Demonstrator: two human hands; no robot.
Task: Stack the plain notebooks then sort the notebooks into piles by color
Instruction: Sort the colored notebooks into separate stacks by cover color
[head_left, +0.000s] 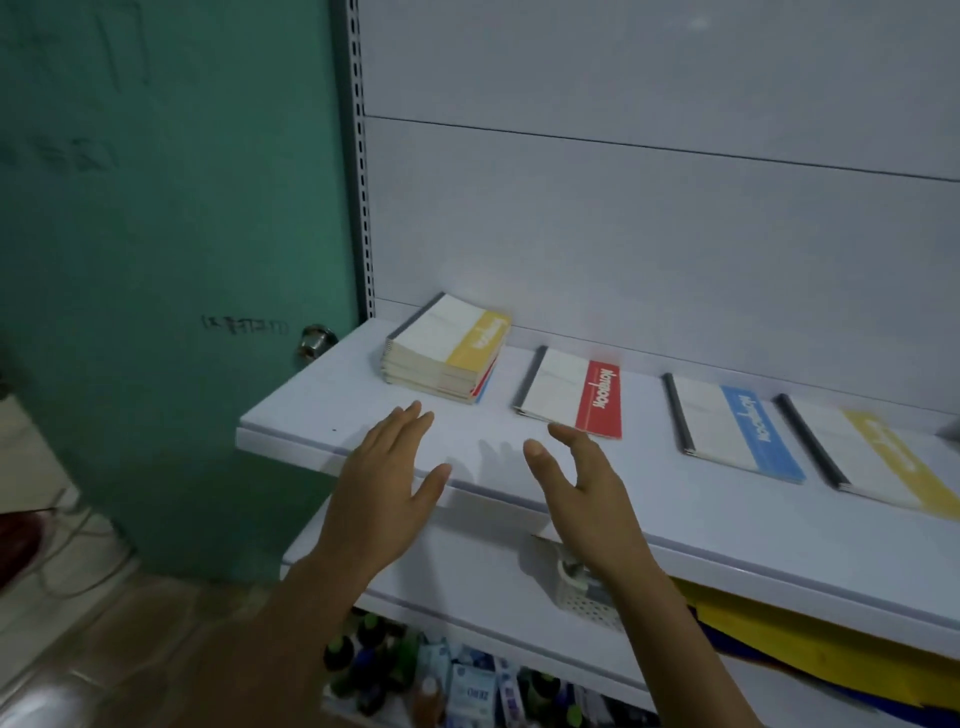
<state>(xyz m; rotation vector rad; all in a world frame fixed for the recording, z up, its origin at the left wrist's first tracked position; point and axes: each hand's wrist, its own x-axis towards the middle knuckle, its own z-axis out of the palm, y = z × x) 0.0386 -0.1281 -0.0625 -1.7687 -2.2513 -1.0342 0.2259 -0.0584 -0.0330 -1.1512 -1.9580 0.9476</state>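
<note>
Smooth white shelf (675, 525), centre frame. On it, left to right: a stack (444, 356) of thin paper notebooks, yellow band on top; a red notebook (571, 397); a blue notebook (737, 431); a yellow notebook (872, 457), each flat, rectangular, dark-spined. Left hand (387, 483) and right hand (576, 480) hover at the front edge, fingers spread, holding nothing.

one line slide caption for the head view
Left hand and right hand, both open, reach toward a shelf bearing a notebook stack, red notebook, blue notebook and yellow notebook.
</note>
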